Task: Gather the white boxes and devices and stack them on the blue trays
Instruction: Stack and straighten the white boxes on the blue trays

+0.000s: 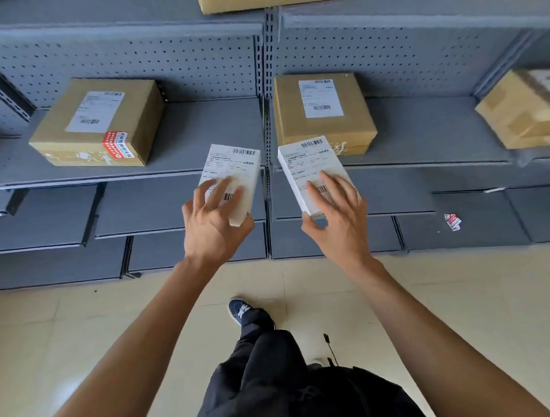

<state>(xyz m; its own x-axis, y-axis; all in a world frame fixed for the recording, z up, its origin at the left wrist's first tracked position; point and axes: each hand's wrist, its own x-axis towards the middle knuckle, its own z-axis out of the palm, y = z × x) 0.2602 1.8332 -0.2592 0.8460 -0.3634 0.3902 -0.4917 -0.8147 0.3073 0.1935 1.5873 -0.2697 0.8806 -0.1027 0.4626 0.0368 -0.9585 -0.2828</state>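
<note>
The left hand (213, 225) grips a white box (234, 172), fingers spread over its label, thumb under the near end. The right hand (338, 218) grips a second white box (309, 165) the same way. Both boxes are held in the air before the grey shelf (201, 129), near its front edge. Farther back on it sit a left carton (98, 121) and a right carton (321, 111).

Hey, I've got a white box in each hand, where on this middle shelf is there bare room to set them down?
Left bay: bare shelf between the taped brown carton and the centre upright. Right bay: bare patch between the middle carton and the carton at the far right. It is tightest right of the upright, where the middle carton sits close.
</note>
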